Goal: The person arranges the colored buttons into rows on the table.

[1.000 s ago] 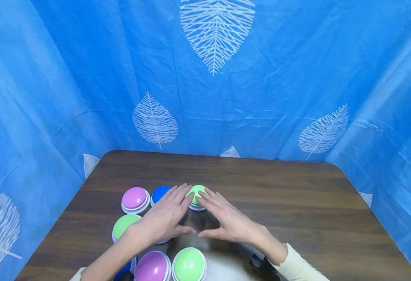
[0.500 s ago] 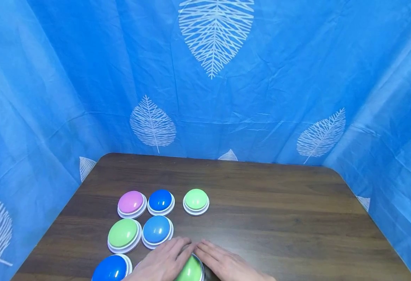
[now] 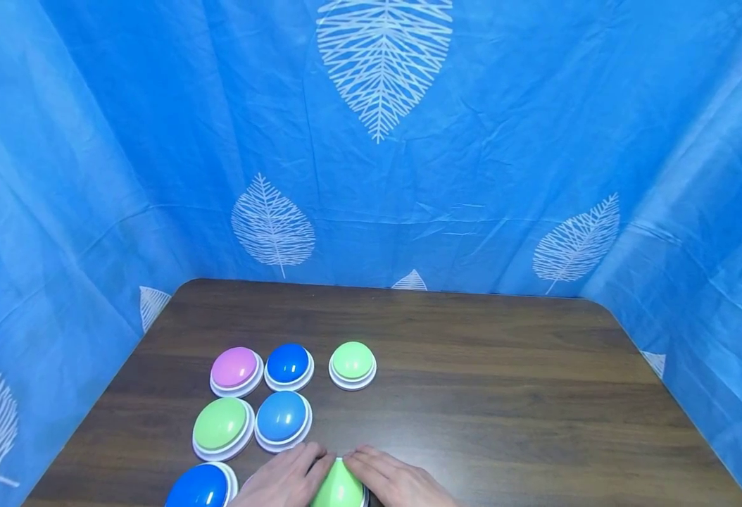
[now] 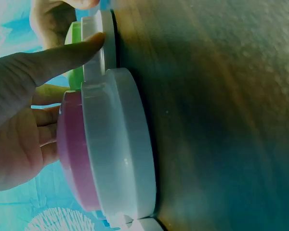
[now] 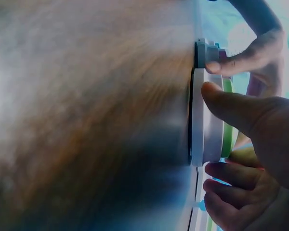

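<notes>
At the bottom of the head view, a green domed push button [image 3: 338, 489] with a white base sits between both hands. My left hand [image 3: 285, 480] grips its left side, the thumb against the white base [image 4: 94, 53] in the left wrist view. From the right, my right hand [image 3: 403, 483] holds the same button, its thumb on the base [image 5: 212, 130] and the other fingers bent toward the far side. A pink domed button [image 4: 77, 154] stands right beside it under my left hand, mostly hidden in the head view.
To the left stand more domed buttons: pink [image 3: 234, 367], dark blue [image 3: 288, 364], green [image 3: 220, 424], light blue [image 3: 281, 417] and a large blue one [image 3: 198, 487]. A smaller green button [image 3: 353, 362] lies farther back. Blue leaf-print curtains [image 3: 472, 141] surround the wooden table [image 3: 504, 401].
Both hands have come back from over the far, smaller green button to the near green one, closing around its sides. The far button stays where it was.
</notes>
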`<state>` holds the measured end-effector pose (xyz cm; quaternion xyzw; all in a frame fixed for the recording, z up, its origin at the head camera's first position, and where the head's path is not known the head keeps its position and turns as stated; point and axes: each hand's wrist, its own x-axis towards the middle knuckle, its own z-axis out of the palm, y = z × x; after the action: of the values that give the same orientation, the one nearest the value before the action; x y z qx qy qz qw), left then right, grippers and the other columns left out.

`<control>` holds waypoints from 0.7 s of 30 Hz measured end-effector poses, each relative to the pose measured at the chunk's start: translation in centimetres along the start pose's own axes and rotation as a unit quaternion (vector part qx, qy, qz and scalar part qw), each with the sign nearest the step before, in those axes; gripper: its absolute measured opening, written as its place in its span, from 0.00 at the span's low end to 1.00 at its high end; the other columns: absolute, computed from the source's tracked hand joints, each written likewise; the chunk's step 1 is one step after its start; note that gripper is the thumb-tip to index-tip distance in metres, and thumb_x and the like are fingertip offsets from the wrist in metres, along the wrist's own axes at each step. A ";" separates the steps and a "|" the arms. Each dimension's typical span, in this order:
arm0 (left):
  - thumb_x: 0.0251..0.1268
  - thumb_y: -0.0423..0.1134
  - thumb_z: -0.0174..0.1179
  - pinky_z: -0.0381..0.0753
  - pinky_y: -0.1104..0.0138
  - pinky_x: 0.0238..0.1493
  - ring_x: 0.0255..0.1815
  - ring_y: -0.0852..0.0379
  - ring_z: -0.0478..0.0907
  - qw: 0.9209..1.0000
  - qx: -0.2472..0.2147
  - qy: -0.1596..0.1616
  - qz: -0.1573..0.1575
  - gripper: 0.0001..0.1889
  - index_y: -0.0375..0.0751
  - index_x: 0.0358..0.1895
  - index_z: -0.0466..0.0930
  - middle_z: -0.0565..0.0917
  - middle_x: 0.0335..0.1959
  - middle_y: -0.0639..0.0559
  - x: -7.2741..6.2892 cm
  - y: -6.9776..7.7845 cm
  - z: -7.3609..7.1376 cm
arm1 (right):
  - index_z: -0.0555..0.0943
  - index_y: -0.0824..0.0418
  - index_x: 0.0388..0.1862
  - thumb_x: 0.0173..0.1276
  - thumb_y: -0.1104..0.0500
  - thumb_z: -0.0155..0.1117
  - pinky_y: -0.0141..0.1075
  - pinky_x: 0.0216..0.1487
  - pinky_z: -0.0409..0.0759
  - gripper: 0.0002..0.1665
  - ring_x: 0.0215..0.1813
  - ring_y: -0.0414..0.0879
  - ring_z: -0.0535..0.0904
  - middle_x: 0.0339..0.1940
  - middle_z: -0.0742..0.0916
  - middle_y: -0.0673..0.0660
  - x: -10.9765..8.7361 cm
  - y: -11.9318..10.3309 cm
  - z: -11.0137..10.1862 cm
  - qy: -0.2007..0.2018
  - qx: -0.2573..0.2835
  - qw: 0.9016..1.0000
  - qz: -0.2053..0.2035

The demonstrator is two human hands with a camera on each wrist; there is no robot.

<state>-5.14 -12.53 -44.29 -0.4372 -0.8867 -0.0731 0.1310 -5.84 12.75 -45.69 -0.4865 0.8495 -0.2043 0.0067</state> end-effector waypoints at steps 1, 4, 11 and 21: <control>0.58 0.64 0.64 0.75 0.73 0.37 0.38 0.62 0.70 1.000 0.003 0.010 0.003 0.32 0.37 0.50 0.79 0.73 0.40 0.54 0.0 0.0 0.2 | 0.68 0.63 0.71 0.74 0.40 0.56 0.37 0.62 0.74 0.37 0.68 0.48 0.72 0.66 0.78 0.56 0.1 -0.1 0.0 0.004 -0.001 1.000 0.000; 0.55 0.63 0.66 0.73 0.74 0.36 0.37 0.63 0.70 1.000 0.004 0.027 0.005 0.31 0.39 0.49 0.79 0.73 0.39 0.55 0.1 -0.1 0.5 | 0.70 0.64 0.69 0.73 0.41 0.57 0.35 0.61 0.75 0.36 0.66 0.47 0.74 0.63 0.80 0.55 0.5 -0.4 0.2 0.019 -0.020 1.000 0.001; 0.53 0.60 0.69 0.73 0.74 0.35 0.36 0.64 0.70 0.999 -0.008 0.037 0.004 0.28 0.41 0.47 0.80 0.73 0.38 0.56 0.2 -0.2 0.5 | 0.74 0.64 0.65 0.71 0.42 0.61 0.34 0.57 0.77 0.34 0.62 0.46 0.77 0.60 0.83 0.56 0.9 -0.9 0.3 0.042 -0.026 0.999 0.012; 0.48 0.47 0.75 0.74 0.72 0.36 0.37 0.64 0.70 0.998 -0.064 0.005 -0.002 0.29 0.38 0.52 0.78 0.73 0.40 0.56 1.9 -0.5 -1.2 | 0.71 0.66 0.68 0.69 0.45 0.66 0.40 0.56 0.79 0.36 0.61 0.47 0.78 0.61 0.81 0.59 0.4 0.3 -1.1 0.086 0.058 0.995 0.005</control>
<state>-6.50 -11.68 -42.57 -0.4426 -0.8805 -0.1324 0.1066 -6.54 12.92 -44.72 -0.4619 0.8360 -0.2939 -0.0374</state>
